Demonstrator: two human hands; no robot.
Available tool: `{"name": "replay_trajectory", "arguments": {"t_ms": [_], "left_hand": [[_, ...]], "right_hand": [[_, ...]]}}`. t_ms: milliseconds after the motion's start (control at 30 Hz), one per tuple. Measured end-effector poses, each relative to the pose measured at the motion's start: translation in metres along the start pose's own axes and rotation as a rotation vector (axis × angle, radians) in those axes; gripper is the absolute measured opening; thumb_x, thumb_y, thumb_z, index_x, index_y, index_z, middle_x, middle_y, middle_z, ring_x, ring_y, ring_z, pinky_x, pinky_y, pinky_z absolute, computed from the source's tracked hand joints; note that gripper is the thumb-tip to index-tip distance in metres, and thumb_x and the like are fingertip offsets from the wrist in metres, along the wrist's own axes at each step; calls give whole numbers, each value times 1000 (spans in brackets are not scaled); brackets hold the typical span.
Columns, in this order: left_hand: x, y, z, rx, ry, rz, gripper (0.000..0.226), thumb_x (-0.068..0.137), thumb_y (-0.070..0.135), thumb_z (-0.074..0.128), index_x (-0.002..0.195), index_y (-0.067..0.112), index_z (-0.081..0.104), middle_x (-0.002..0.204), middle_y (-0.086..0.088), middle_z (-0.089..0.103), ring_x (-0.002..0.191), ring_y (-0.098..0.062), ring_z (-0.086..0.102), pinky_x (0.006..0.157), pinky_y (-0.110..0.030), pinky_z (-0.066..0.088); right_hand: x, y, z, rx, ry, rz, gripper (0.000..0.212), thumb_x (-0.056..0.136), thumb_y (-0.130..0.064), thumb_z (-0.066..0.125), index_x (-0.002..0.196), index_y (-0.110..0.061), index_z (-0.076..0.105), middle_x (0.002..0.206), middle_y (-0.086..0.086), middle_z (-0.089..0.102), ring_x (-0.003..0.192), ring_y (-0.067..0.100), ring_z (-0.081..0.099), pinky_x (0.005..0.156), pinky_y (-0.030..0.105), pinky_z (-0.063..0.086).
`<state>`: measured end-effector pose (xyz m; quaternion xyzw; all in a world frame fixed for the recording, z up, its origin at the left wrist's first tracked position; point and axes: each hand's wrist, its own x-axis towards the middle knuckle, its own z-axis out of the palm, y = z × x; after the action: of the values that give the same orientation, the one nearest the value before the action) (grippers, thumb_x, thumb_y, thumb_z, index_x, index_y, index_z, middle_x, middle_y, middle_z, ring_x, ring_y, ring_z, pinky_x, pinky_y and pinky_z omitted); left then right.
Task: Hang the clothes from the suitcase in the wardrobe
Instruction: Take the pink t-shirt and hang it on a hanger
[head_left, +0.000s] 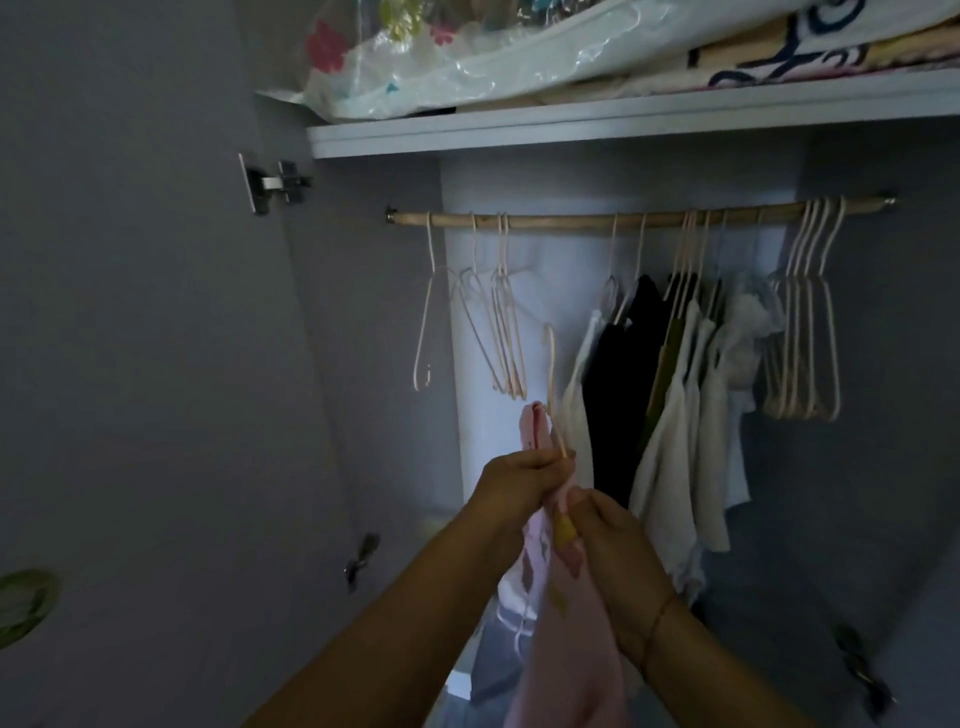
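Far left on the rail (571, 219), several empty hangers (498, 332) remain available. Near centre, the left hand (511, 480) is closed on a pink garment (561, 623) and its hanger (550, 384); the right hand (605, 535) pinches the fabric just below. Right of these, several hung clothes (670, 395) indicate partial completion. The pink garment is not yet on the rail; the suitcase is out of view.
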<state>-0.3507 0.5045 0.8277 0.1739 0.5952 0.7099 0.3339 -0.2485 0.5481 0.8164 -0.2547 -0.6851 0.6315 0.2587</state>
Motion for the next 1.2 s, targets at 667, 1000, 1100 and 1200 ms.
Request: {"name": "replay_trajectory", "arguments": {"t_ms": [667, 1000, 1100, 1200], "left_hand": [[169, 116, 51, -93, -74, 117, 27, 89, 13, 62, 111, -5, 65, 81, -9, 64, 54, -7, 63, 54, -16, 51], [227, 137, 75, -82, -102, 135, 18, 94, 17, 55, 101, 3, 62, 91, -14, 57, 69, -17, 53, 61, -26, 44], [237, 123, 68, -40, -41, 124, 26, 94, 18, 55, 110, -2, 63, 86, -9, 61, 73, -16, 57, 63, -24, 47], [241, 111, 60, 38, -26, 133, 30, 93, 23, 57, 114, 3, 65, 91, -6, 65, 79, -16, 60, 67, -24, 49]], "right_hand": [[152, -68, -19, 284, 101, -208, 11, 90, -9, 57, 92, -12, 67, 90, 15, 69, 89, 31, 65, 83, 43, 50], [221, -77, -15, 252, 157, -253, 15, 92, -14, 54, 102, -11, 65, 91, 8, 68, 86, 22, 64, 76, 32, 51], [229, -60, -13, 226, 139, -218, 14, 91, -13, 54, 101, -10, 64, 94, 14, 66, 88, 29, 63, 76, 35, 49], [231, -48, -10, 155, 118, -201, 14, 92, -14, 54, 102, -12, 63, 95, 10, 65, 88, 23, 62, 74, 27, 48]]}}
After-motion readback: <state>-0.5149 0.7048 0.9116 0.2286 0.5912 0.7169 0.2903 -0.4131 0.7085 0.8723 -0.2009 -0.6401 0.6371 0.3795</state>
